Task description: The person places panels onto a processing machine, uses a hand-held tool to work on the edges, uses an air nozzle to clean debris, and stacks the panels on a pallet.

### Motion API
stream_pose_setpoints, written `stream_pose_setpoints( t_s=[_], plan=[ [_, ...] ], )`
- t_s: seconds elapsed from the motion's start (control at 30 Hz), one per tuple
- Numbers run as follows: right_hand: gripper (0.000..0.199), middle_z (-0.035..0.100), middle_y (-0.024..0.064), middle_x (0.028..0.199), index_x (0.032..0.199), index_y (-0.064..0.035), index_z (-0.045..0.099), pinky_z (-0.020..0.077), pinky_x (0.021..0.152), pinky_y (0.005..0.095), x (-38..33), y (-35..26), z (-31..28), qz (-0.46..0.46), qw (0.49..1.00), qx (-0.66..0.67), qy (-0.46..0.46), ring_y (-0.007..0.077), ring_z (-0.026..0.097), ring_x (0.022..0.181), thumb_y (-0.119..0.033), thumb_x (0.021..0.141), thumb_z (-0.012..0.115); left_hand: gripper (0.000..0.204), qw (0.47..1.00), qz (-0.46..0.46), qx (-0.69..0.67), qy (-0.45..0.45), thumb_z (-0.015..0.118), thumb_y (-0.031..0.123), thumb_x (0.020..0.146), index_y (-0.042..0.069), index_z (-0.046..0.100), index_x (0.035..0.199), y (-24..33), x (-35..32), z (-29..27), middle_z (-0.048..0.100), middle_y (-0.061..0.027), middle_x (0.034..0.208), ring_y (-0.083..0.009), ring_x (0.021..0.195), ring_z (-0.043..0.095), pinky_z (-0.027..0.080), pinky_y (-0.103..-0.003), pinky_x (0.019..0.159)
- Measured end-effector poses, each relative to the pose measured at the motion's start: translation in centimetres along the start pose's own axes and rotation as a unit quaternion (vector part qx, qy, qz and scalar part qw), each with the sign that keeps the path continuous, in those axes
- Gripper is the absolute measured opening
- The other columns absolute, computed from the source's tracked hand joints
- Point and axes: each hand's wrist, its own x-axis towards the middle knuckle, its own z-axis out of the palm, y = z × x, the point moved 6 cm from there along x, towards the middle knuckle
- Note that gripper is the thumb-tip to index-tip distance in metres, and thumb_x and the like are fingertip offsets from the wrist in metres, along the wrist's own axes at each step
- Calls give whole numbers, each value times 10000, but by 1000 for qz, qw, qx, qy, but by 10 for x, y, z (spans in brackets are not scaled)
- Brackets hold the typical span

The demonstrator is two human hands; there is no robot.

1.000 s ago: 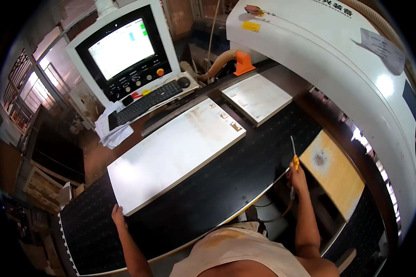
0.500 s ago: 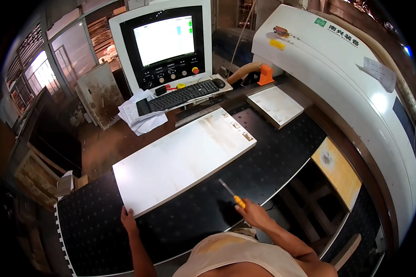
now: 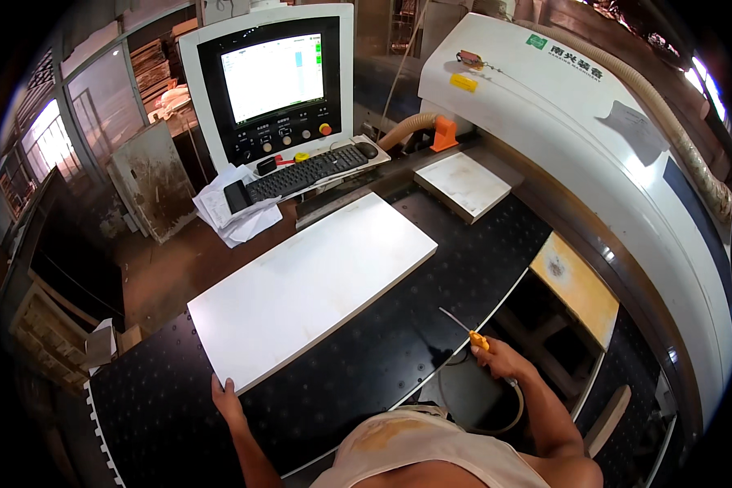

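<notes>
Head view (wide fisheye): looks down and forward, from near above hands (image 3: 228, 398), across black worktable (image 3: 325, 386).

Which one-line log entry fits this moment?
left hand: touching white rectangular panel; right hand: holding yellow thin-nozzled blow gun; panel: on black table

i get a fairly dim workshop on my feed, daylight burning out the window (image 3: 50, 134) at far left. the screen (image 3: 272, 80) glares, the white panel (image 3: 313, 289) looks washed out, and a bright spot sits on the machine hood (image 3: 545, 114). the black table (image 3: 325, 390) bends toward a dark, rounded rim, a soft shadow near its front edge.
</notes>
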Motion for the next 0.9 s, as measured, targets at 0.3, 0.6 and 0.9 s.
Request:
stream_pose_setpoints(
  t_s=[0.3, 0.6, 0.9],
  plan=[
    [357, 568, 60, 694, 1163, -63, 540, 437, 416, 322, 40, 57, -118, -7, 934, 122, 334, 182, 537, 475, -400, 1048, 518, 588, 996, 9, 84, -36, 634, 43, 920, -125, 420, 1441, 21, 22, 11, 539, -229, 1426, -312, 1294, 535, 391, -386, 1098],
    [398, 580, 60, 679, 1034, -39, 571, 457, 443, 335, 56, 54, -117, -26, 961, 119, 248, 182, 547, 473, -437, 1027, 556, 608, 965, 175, 180, -71, 701, 109, 877, -89, 465, 1401, 19, 193, 51, 541, -301, 1388, -419, 1314, 511, 376, -447, 1123],
    [361, 589, 52, 697, 1047, -40, 573, 445, 467, 327, -6, 61, -42, 55, 974, 98, 197, 159, 539, 509, -400, 1036, 559, 641, 972, 125, 176, -93, 757, 265, 847, -105, 545, 1325, -22, 337, 66, 612, -255, 1288, -327, 1209, 586, 427, -394, 1056]
  ],
)
